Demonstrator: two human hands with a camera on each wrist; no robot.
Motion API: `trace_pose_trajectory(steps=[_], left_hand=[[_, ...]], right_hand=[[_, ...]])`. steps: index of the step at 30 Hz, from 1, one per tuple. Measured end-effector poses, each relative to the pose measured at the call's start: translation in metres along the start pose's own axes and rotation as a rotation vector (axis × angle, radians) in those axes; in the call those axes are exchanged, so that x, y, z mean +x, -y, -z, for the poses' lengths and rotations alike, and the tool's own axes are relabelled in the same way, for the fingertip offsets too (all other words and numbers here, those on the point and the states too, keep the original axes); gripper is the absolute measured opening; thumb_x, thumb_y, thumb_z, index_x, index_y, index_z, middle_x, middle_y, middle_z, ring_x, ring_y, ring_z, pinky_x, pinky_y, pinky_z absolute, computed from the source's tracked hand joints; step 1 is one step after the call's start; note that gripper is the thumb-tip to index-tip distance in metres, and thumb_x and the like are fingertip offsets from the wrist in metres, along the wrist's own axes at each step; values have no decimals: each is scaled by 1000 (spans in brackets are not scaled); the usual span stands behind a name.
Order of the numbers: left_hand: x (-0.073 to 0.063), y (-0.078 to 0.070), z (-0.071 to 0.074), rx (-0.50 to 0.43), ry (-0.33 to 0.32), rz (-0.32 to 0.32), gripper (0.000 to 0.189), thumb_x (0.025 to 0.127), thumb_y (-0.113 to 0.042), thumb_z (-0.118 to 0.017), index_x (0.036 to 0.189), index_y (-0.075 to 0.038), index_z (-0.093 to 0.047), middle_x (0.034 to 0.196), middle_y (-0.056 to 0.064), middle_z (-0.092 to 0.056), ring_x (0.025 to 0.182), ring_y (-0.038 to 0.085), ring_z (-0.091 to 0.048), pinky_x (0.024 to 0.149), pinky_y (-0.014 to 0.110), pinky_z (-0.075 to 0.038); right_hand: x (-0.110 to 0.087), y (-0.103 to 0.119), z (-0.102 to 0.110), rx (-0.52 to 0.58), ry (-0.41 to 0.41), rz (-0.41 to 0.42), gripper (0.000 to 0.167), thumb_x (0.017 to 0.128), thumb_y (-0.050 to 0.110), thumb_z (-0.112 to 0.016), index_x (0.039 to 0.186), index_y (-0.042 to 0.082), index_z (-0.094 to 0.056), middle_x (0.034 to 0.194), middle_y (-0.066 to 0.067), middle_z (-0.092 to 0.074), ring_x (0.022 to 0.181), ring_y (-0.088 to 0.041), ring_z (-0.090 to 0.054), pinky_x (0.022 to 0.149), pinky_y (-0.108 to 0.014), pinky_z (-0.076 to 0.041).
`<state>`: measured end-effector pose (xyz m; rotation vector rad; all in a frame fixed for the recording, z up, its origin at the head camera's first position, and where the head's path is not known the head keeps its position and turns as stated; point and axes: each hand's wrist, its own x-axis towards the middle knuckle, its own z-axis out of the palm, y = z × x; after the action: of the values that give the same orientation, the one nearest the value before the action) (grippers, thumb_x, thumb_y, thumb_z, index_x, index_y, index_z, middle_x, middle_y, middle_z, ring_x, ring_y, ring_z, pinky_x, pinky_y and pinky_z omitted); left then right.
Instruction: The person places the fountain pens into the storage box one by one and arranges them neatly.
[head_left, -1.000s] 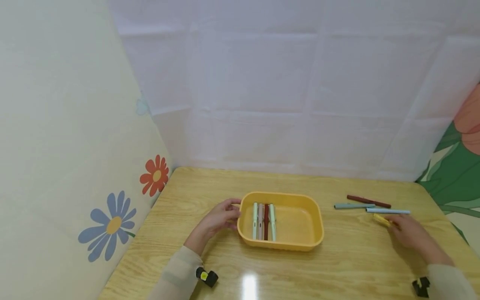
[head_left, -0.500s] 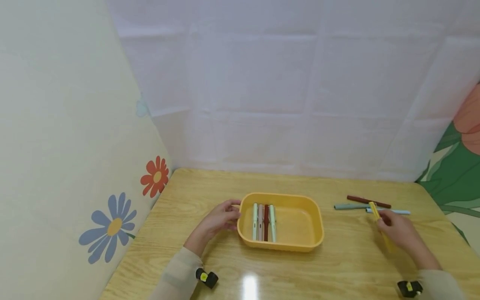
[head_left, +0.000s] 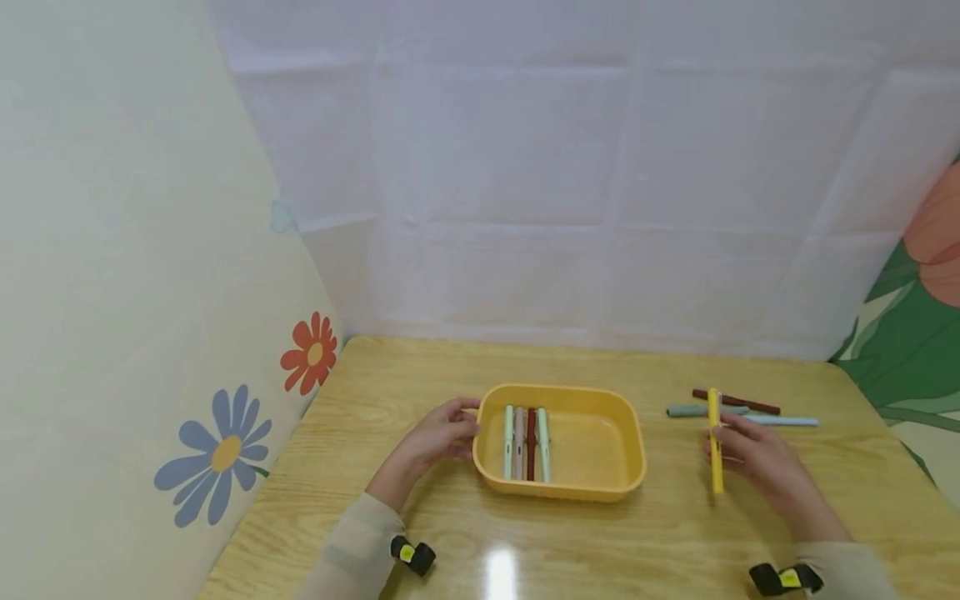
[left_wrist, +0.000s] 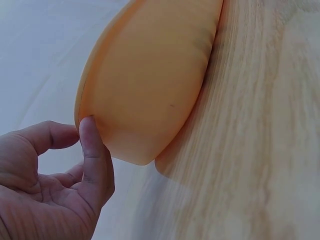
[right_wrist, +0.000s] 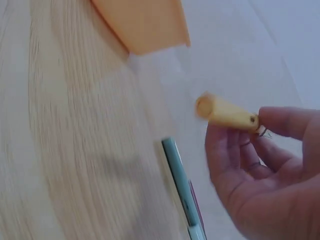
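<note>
My left hand (head_left: 435,435) pinches the left rim of a yellow plastic tray (head_left: 596,446) between thumb and fingers, as the left wrist view shows. Inside the tray's left part, several capped pens lie side by side: a pale green pen (head_left: 509,442), a pinkish one, a dark red pen (head_left: 532,443) and another pale green. To the right of the tray, my right hand (head_left: 768,467) holds a yellow pen (head_left: 715,446) between thumb and fingers. That pen points away from me in the head view, above the wooden table (head_left: 420,367).
Right of the tray on the table lie a dark red pen (head_left: 753,403), a grey-teal pen (head_left: 684,411) and a light blue pen (head_left: 795,421), partly overlapped by the right hand and yellow pen. A white cloth (head_left: 525,208) hangs behind the table; a flowered wall flanks it.
My right hand has lifted the yellow pen off the table, turned it from slanting to nearly straight ahead, and carried it left. The left hand and tray have stayed put.
</note>
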<state>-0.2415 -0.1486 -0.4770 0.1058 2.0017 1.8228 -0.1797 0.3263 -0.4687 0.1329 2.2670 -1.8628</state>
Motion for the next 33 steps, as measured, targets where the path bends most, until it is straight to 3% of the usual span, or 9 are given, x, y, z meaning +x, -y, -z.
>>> trace_pose_trajectory(steps=[9, 18, 33], left_hand=[[0, -1, 1, 12, -9, -6, 52, 95, -4, -59, 144, 3, -44, 107, 17, -59, 84, 21, -64, 67, 31, -58], [0, -3, 2, 19, -3, -3, 54, 95, -5, -58, 146, 4, -41, 109, 17, -58, 85, 20, -63, 67, 29, -58], [0, 0, 2, 31, -10, 9, 53, 96, -7, -58, 146, 2, -42, 109, 17, -58, 84, 19, -62, 68, 30, -58]], right_hand=[[1, 19, -34, 25, -14, -10, 69, 104, 36, -56, 155, -3, -31, 114, 1, -66, 100, -12, -64, 83, -30, -57], [7, 30, -57, 115, -3, 66, 65, 104, 22, -57, 156, -4, -28, 106, 4, -70, 93, -11, -65, 80, -29, -58], [19, 44, -100, 155, 43, 30, 56, 104, 14, -54, 151, -8, -33, 108, -9, -70, 88, -12, -65, 71, -27, -58]])
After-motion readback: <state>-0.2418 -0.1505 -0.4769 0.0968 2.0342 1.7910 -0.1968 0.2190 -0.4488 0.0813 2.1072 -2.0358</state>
